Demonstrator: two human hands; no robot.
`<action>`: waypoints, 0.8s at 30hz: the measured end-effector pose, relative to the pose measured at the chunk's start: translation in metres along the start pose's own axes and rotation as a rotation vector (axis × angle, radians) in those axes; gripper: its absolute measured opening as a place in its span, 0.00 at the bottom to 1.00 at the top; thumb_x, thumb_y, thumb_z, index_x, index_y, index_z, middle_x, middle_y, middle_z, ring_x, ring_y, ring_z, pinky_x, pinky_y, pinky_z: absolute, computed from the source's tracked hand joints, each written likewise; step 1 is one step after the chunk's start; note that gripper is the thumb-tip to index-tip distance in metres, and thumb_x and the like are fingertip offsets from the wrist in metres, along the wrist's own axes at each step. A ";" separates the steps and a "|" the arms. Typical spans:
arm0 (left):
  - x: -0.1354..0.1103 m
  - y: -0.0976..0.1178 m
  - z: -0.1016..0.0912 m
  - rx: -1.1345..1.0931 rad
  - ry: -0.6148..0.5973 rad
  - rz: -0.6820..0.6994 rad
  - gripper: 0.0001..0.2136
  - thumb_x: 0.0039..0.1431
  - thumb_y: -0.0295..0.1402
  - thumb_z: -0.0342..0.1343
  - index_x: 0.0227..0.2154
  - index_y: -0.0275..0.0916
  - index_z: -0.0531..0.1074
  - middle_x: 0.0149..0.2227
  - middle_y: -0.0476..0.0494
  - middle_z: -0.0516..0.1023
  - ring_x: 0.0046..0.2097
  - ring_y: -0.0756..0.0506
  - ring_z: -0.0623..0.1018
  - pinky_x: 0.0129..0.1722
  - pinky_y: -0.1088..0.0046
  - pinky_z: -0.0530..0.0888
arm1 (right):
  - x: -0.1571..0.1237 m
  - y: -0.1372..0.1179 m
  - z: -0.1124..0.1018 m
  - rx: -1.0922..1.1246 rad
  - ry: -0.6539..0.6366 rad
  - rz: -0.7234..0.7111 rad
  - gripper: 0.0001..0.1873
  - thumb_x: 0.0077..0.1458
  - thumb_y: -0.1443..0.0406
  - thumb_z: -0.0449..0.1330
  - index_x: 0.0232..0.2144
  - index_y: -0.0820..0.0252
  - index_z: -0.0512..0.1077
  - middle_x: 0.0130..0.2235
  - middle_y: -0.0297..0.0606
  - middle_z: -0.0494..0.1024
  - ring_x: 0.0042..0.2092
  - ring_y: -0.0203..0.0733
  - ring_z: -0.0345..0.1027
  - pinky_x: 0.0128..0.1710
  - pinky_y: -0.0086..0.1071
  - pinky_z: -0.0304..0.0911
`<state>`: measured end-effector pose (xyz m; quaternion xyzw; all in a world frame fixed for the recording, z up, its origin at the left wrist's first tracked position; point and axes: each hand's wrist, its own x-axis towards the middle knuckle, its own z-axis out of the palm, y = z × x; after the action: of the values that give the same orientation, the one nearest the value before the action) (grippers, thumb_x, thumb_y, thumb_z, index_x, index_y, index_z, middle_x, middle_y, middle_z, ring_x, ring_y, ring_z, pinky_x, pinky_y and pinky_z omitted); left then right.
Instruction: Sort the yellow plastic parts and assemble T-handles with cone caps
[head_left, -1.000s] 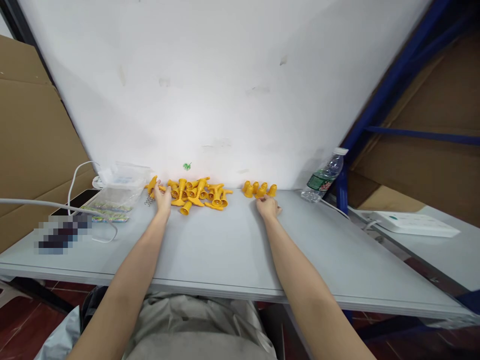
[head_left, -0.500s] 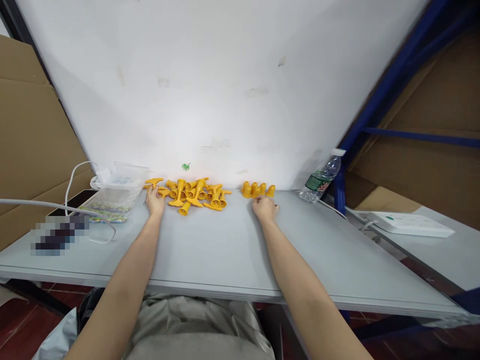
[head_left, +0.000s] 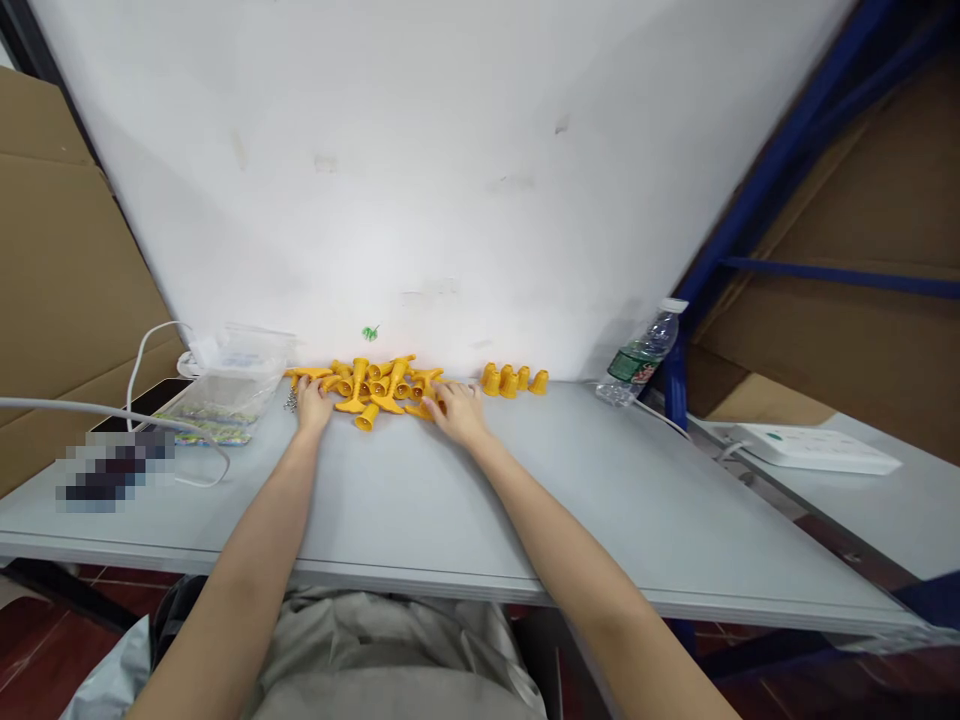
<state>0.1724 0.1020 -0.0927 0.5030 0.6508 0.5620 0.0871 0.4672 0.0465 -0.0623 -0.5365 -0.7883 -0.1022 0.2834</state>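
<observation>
**Q:** Where does the pile of yellow plastic T-handled pieces [head_left: 361, 374] lie?

**A:** On the pale grey, flat-topped desk [head_left: 405, 500], between the two hands, its long axis running left to right along the white wall [head_left: 465, 200].

**Q:** Which hand is nearer?

**A:** Both are at it. The right hand [head_left: 457, 408] meets the right end, the pile lying to its left; thumb and fingers stand apart, apparently touching a piece. Whether they grip cannot be determined.

**Q:** And the left hand [head_left: 313, 405]?

**A:** At the opposite end, fingers bent beside a yellow crossbar [head_left: 307, 373]; hold not determinable.
</observation>
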 end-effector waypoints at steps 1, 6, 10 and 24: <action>0.000 0.000 -0.001 0.003 0.002 0.006 0.08 0.47 0.19 0.52 0.29 0.38 0.70 0.52 0.35 0.70 0.61 0.38 0.67 0.63 0.55 0.61 | -0.001 -0.005 0.002 0.001 -0.028 -0.038 0.24 0.64 0.53 0.48 0.55 0.58 0.69 0.48 0.50 0.76 0.51 0.53 0.67 0.56 0.50 0.48; -0.001 0.000 -0.002 0.036 0.015 0.028 0.09 0.46 0.18 0.51 0.24 0.40 0.68 0.50 0.38 0.71 0.59 0.40 0.69 0.62 0.57 0.63 | -0.004 -0.006 0.006 -0.021 -0.134 -0.072 0.23 0.64 0.54 0.51 0.57 0.55 0.67 0.50 0.50 0.75 0.53 0.54 0.66 0.60 0.58 0.42; -0.003 -0.001 -0.003 0.103 0.023 0.065 0.08 0.44 0.20 0.52 0.23 0.41 0.70 0.44 0.37 0.73 0.56 0.38 0.70 0.60 0.54 0.64 | -0.003 0.000 0.009 -0.044 -0.150 -0.046 0.22 0.63 0.55 0.53 0.56 0.56 0.67 0.46 0.50 0.77 0.52 0.55 0.67 0.60 0.60 0.42; -0.012 0.017 -0.009 0.250 -0.013 0.193 0.14 0.46 0.19 0.51 0.32 0.41 0.76 0.52 0.36 0.73 0.61 0.35 0.65 0.63 0.48 0.56 | -0.003 0.006 0.013 0.022 0.102 0.055 0.21 0.61 0.60 0.51 0.53 0.61 0.69 0.44 0.49 0.80 0.47 0.52 0.71 0.60 0.54 0.44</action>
<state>0.1816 0.0844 -0.0812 0.5737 0.6636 0.4793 -0.0266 0.4691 0.0525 -0.0754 -0.5490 -0.7588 -0.1130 0.3318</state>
